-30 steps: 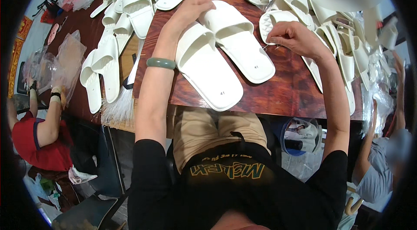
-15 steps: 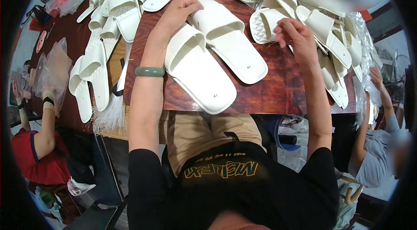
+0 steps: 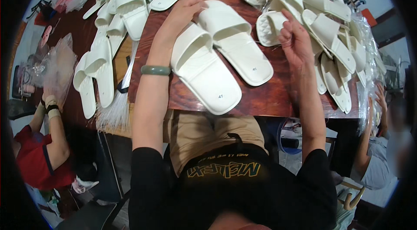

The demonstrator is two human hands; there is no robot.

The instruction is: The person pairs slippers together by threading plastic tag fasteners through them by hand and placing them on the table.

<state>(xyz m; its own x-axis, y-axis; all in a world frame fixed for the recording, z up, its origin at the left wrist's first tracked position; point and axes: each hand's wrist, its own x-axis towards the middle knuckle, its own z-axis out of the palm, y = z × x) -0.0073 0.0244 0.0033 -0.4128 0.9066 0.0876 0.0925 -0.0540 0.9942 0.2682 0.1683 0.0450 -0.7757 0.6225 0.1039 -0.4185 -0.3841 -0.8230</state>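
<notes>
Two white slide slippers lie side by side on the table in front of me, open toes away from me. My left hand bends over their far ends, its fingertips against the right-hand slipper; the thumb is hidden. Below that wrist, which wears a green bangle, the left-hand slipper reaches close to the table edge. To the right, my right hand is raised with fingers curled and the index pointing up, beside a quilted white slipper. Anything pinched in it is too small to make out.
Piles of white slippers stand at left and right on the reddish table. A bundle of clear strands hangs at the left edge. Co-workers sit on both sides; the left one handles a clear bag.
The whole view has shifted slightly. My right hand has curled its fingers more and turned its index finger upward. My left hand stays at the slippers' far ends.
</notes>
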